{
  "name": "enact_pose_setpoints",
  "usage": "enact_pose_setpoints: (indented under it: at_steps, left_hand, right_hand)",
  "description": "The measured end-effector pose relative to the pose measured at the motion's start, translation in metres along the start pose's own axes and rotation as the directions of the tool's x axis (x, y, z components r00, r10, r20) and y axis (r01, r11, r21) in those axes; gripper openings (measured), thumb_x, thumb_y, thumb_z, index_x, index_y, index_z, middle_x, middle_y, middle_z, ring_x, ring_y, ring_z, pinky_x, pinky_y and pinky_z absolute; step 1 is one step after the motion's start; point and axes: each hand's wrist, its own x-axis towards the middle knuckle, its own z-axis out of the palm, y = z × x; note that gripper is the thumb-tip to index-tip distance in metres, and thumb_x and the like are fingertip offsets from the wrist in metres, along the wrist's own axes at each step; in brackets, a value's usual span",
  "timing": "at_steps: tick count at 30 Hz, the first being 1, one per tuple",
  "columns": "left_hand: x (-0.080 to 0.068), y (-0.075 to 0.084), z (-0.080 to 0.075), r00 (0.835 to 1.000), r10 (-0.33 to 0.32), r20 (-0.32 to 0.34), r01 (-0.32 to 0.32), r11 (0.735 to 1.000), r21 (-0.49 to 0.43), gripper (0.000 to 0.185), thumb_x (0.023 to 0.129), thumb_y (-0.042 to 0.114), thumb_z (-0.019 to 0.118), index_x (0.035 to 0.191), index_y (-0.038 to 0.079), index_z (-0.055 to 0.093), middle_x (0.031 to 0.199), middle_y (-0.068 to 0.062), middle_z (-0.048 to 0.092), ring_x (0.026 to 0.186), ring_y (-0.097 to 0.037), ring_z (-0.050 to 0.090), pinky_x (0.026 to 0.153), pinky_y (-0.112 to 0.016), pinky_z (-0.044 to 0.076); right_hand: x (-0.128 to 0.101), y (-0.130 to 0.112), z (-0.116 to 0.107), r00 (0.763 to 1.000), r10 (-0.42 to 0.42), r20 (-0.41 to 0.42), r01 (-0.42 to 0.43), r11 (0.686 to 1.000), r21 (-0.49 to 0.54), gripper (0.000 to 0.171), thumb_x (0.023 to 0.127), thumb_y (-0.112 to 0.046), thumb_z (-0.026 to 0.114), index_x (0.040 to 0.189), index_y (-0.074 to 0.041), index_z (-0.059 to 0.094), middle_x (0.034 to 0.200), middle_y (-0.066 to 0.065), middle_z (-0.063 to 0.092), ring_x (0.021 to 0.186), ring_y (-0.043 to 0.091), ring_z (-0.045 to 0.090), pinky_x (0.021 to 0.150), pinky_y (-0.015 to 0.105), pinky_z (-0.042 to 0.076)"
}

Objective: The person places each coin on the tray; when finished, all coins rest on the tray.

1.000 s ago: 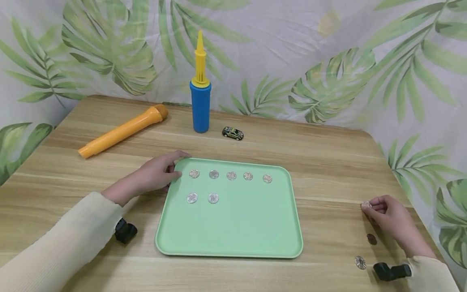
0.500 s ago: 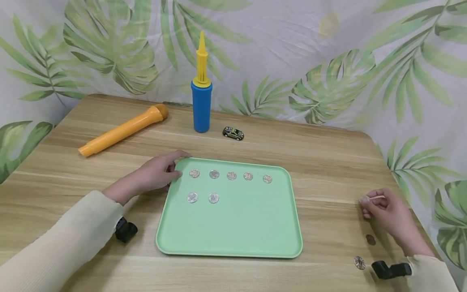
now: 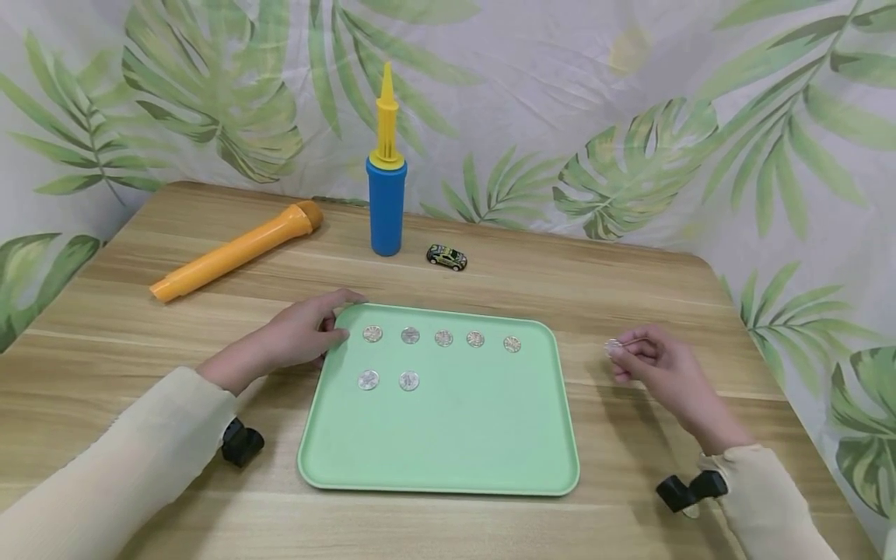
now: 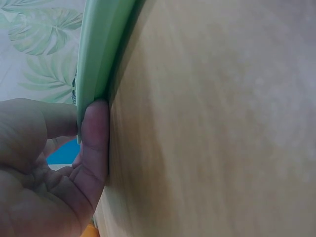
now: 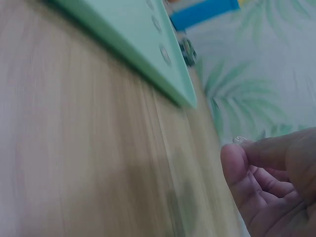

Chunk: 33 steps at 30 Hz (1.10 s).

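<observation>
My left hand (image 3: 297, 333) grips the far left corner of a light green tray (image 3: 483, 435). The left wrist view shows thumb and finger pinching the tray's rim (image 4: 101, 44). On the tray lie several silver coins, a longer back row with one coin (image 3: 372, 334) at its left end and a second row of two, including a coin (image 3: 409, 380). To the right of the tray, my right hand (image 3: 661, 373) pinches a coin (image 3: 612, 348) between thumb and fingers, above the table. In the right wrist view, only that coin's edge (image 5: 240, 140) shows past the fingertips.
Behind the tray stand a blue and yellow hand pump (image 3: 386, 206) and a small toy car (image 3: 446, 257). An orange toy microphone (image 3: 234, 253) lies at the back left. Another coin (image 3: 691, 511) is partly hidden beneath the right wrist camera (image 3: 689, 490).
My right hand has lifted a coin from the right side of the table and carried it left toward the tray. The left hand and the tray stay in place.
</observation>
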Motion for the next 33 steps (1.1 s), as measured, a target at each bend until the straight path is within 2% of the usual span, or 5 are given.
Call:
enact_pose_setpoints:
  at_steps: [5, 8, 20, 26, 33]
  left_hand:
    - [0.0, 0.0, 0.001, 1.0, 0.003, -0.003, -0.003, 1.0, 0.005, 0.056, 0.105, 0.005, 0.056, 0.157, 0.013, 0.042, 0.085, -0.01, 0.055, 0.07, -0.021, 0.057, 0.063, -0.033, 0.055]
    - [0.0, 0.0, 0.002, 1.0, 0.003, -0.004, -0.003, 1.0, 0.005, 0.055, 0.105, 0.005, 0.056, 0.157, 0.013, 0.042, 0.085, -0.011, 0.055, 0.07, -0.021, 0.057, 0.063, -0.033, 0.056]
    - [0.002, -0.002, 0.001, 1.0, 0.001, -0.005, -0.001, 1.0, 0.001, 0.055, 0.105, 0.005, 0.057, 0.157, 0.013, 0.042, 0.086, -0.011, 0.054, 0.073, -0.021, 0.055, 0.064, -0.032, 0.057]
    - [0.002, -0.001, 0.0, 1.0, 0.004, -0.002, -0.004, 1.0, 0.002, 0.055, 0.105, 0.005, 0.057, 0.157, 0.012, 0.041, 0.086, -0.01, 0.055, 0.072, -0.021, 0.056, 0.064, -0.032, 0.057]
    - [0.002, -0.001, 0.0, 1.0, 0.003, 0.004, -0.003, 1.0, 0.004, 0.056, 0.105, 0.006, 0.057, 0.158, 0.012, 0.041, 0.086, -0.01, 0.055, 0.072, -0.021, 0.056, 0.065, -0.032, 0.057]
  right_hand:
    - [0.01, -0.023, 0.033, 0.992, -0.034, 0.119, 0.036, 0.999, -0.015, 0.027, 0.102, -0.004, 0.066, 0.119, 0.014, 0.057, 0.1, 0.02, 0.071, 0.082, 0.012, 0.073, 0.076, 0.028, 0.066]
    - [0.016, -0.031, 0.052, 0.981, -0.054, 0.186, 0.057, 0.998, -0.012, 0.024, 0.101, -0.004, 0.067, 0.117, 0.012, 0.059, 0.102, 0.025, 0.07, 0.081, 0.013, 0.071, 0.075, 0.029, 0.066]
    - [0.035, -0.062, 0.122, 0.91, -0.131, 0.394, 0.137, 0.99, 0.013, 0.013, 0.098, 0.0, 0.069, 0.108, 0.004, 0.063, 0.09, 0.023, 0.07, 0.069, 0.017, 0.067, 0.065, 0.028, 0.063]
    - [0.037, -0.071, 0.141, 0.876, -0.146, 0.46, 0.163, 0.987, 0.002, 0.013, 0.098, -0.001, 0.069, 0.108, 0.004, 0.063, 0.088, 0.02, 0.069, 0.069, 0.014, 0.068, 0.066, 0.03, 0.064]
    - [0.037, -0.076, 0.153, 0.862, -0.126, 0.491, 0.204, 0.973, -0.109, 0.009, 0.097, -0.004, 0.072, 0.103, -0.003, 0.066, 0.084, 0.008, 0.067, 0.068, 0.01, 0.063, 0.065, 0.023, 0.059]
